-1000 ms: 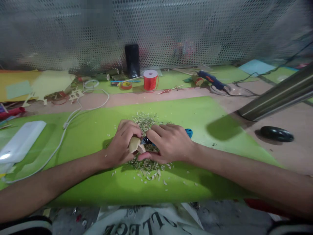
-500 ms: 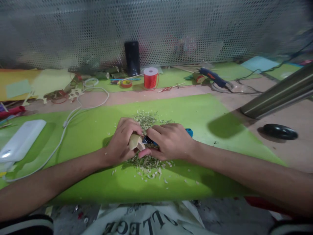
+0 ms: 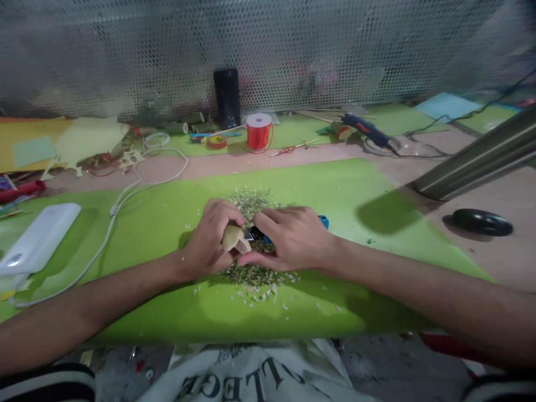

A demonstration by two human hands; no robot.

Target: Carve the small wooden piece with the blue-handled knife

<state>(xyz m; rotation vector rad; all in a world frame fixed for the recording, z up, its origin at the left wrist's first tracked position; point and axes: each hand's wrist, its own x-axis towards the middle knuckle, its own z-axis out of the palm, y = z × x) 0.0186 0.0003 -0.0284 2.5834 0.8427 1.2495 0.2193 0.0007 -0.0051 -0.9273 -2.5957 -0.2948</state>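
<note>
Closed around a pale, carved piece of what looks like bamboo (image 3: 233,238), my left hand (image 3: 211,237) is at the middle of the green mat (image 3: 138,223). The piece has a notched end facing right. My right hand (image 3: 295,237) grips a blue-and-black utility knife (image 3: 323,221), its short blade at the notched end. The right thumb lies below that end, close to or touching it. Most of the knife's handle is hidden by the fingers. Under both hands lies a heap of green and whitish shavings (image 3: 253,276).
A white power bank (image 3: 39,237) with a white cable lies left. Behind stand a red cord spool (image 3: 258,133) and a black phone (image 3: 226,99). A blue glue gun (image 3: 368,130), a slanted metal tube (image 3: 477,156) and a black oval object (image 3: 481,222) are right. A perforated metal screen (image 3: 293,56) rises behind.
The knife and right hand have shifted slightly, and more of the black knife tip shows near the notched end. Both hands keep their holds. The view has moved a little.
</note>
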